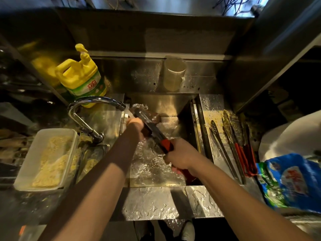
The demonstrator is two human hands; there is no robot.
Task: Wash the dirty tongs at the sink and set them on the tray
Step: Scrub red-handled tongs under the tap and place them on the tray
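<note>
Red-handled tongs (157, 134) lie slanted over the steel sink (194, 119), their tips under the water running from the faucet (97, 100). My right hand (182, 155) grips the red handle end. My left hand (135, 126) is closed around the metal arms near the tips, next to a dark scouring pad (154, 117); whether it holds the pad is unclear. Several more tongs (232, 141), some red-handled and crusted with yellow residue, lie on the wet drainboard at the right of the sink.
A yellow detergent jug (81, 75) stands behind the faucet. At the left sit a white container of noodles (46, 159) and a small metal tray (93, 159). A clear cup (173, 73) stands behind the sink. A blue-green bag (291, 181) lies at the right.
</note>
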